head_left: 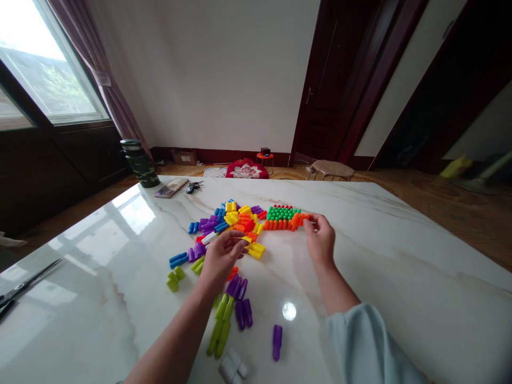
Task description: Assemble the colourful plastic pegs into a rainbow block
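Observation:
My right hand [321,239] pinches an orange bullet-shaped building block [305,218] at the right end of an assembled group of blocks [282,214] with red, green and orange rows. My left hand [227,252] is closed, with a yellow building block [247,239] at its fingertips. Just beyond those fingertips lies another yellow block [256,250]. A loose pile of blue, purple, yellow, red and orange blocks [216,220] spreads behind my left hand, which partly hides it.
Nearer me lie green blocks [219,333], purple blocks [243,313], a single purple block [277,342] and grey-white blocks [233,367]. Scissors [24,288] rest at the left edge. A camouflage flask [142,166], a phone [172,188] and keys [192,186] stand or lie at the far left.

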`<state>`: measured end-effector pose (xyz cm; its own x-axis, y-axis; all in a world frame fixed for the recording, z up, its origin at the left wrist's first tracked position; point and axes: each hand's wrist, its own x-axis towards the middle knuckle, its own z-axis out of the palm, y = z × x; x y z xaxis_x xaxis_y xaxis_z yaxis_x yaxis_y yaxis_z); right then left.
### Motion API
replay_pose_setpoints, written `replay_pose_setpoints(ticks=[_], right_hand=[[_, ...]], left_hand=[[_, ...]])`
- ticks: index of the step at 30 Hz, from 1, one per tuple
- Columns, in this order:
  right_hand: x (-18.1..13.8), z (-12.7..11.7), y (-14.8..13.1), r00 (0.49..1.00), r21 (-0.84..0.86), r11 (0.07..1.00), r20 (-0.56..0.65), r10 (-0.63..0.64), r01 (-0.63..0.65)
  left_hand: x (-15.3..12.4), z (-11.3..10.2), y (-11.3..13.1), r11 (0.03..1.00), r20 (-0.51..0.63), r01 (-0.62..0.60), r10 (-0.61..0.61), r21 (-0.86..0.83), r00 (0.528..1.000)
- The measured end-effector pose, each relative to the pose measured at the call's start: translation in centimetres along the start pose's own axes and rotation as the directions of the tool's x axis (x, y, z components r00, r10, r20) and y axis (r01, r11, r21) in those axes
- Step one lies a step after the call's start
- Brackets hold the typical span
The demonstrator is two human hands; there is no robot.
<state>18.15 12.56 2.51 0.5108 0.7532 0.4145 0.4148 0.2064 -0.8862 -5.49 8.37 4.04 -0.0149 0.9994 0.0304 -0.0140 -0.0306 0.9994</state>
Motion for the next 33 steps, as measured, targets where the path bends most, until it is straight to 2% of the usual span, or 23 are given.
replay_pose_setpoints(ticks=[2, 4, 6, 8, 12, 15, 17, 22, 25, 33], right_hand=[[1.2, -0.8, 1.9, 0.997, -0.205, 0.978, -0.070, 0.013, -0.027], [1.7, -1.1, 3.5, 0.997, -0.352, 0.933, -0.010, 0.077, -0.075], [1.6, -1.0, 4.3, 0.991, -0.422, 0.903, 0.060, 0.119, -0.083], [1.3, -0.8, 4.2, 0.992, -0.442, 0.893, 0.055, 0.115, -0.079], [0.6, -0.7, 2.1, 0.990, -0.491, 0.860, -0.052, 0.132, -0.141], [0.3, -0.5, 1.5, 0.990, -0.564, 0.818, 0.009, 0.141, -0.111], [0.3, -0.4, 2.1, 0.987, -0.607, 0.791, 0.062, 0.147, -0.079], [1.3, -0.1, 5.0, 0.998, -0.565, 0.825, 0.045, 0.037, -0.005], [1.8, 0.0, 5.8, 0.999, -0.543, 0.839, 0.050, -0.013, 0.038], [2.3, 0.4, 6.1, 1.000, -0.437, 0.899, 0.013, -0.002, 0.007]], left_hand=[[0.1, -0.1, -0.1, 1.000, -0.004, -0.002, 0.002, 0.011, 1.000], [0.2, -0.2, -0.1, 1.000, -0.003, -0.009, 0.009, 0.024, 1.000], [0.2, -0.2, -0.2, 0.999, 0.000, -0.008, 0.008, 0.036, 1.000], [0.2, -0.2, -0.1, 0.999, 0.001, -0.004, 0.004, 0.041, 1.000], [0.1, -0.1, 0.1, 0.999, -0.002, -0.006, 0.007, 0.045, 1.000], [0.0, 0.0, 0.3, 0.999, -0.006, -0.001, 0.002, 0.046, 1.000], [0.0, 0.0, 0.3, 0.999, -0.007, 0.002, -0.001, 0.043, 1.000], [0.0, -0.1, 0.1, 0.999, 0.001, 0.005, -0.006, 0.051, 1.000], [0.1, -0.1, -0.1, 0.998, 0.001, 0.006, -0.007, 0.060, 1.000], [0.0, 0.0, 0.1, 0.997, 0.002, 0.029, -0.030, 0.072, 1.000]])
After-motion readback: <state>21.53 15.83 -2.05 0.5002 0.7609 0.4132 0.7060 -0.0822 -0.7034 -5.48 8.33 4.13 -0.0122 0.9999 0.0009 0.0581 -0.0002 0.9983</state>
